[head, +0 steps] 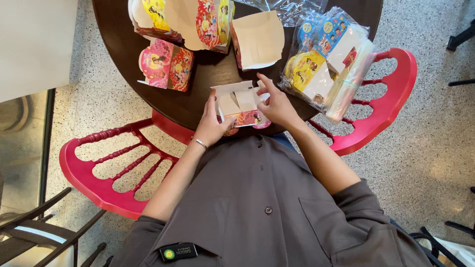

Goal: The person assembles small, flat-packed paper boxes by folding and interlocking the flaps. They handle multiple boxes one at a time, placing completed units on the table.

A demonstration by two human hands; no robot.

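Just above the middle of the frame we see a half-folded paper box, its plain white inside turned up and its pink and orange printed outside facing the dark round table. It sits at the table's near edge, apparently so both hands can work its flaps. The left hand grips the box's left side, thumb up along the wall, steadying it. The right hand pinches a small flap at the box's right end, forefinger raised.

Left of centre, further up, a finished pink box with cartoon figures stands on the table. Along the top edge are more boxes, red and yellow, and one lying open with its cream inside showing. At the upper right a clear plastic bag holds a stack of flat blanks, blue and yellow with white backs, kept within reach of the right hand. Red chairs flank the table below.
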